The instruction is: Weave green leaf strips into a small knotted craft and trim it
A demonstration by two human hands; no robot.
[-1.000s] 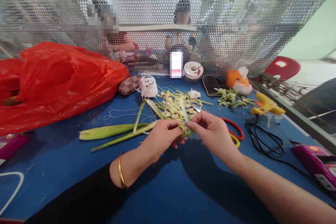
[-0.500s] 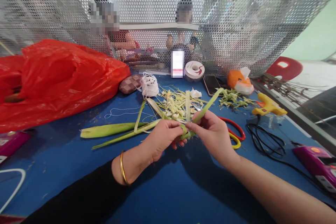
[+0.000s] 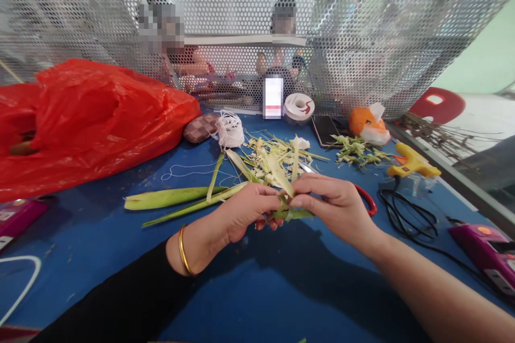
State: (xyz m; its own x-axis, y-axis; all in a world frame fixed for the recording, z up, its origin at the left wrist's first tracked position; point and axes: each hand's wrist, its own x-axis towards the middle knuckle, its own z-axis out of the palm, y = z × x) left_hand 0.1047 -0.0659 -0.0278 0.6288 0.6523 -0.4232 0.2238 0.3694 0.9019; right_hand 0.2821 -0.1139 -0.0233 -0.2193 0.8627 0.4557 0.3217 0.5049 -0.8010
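Hands [image 3: 250, 208] [image 3: 336, 198] grip leaf strip [image 3: 280, 174]; red bag [image 3: 120, 112] seemingly holds something brown [image 3: 24, 148].

Head-worn view, forward and down

No words or numbers can be read. The round white spool [image 3: 299, 112] at the far middle of the bench [image 3: 241, 300] bears a red curved mark; the upright, glowing white phone screen [image 3: 273, 96] beside it is blurred.
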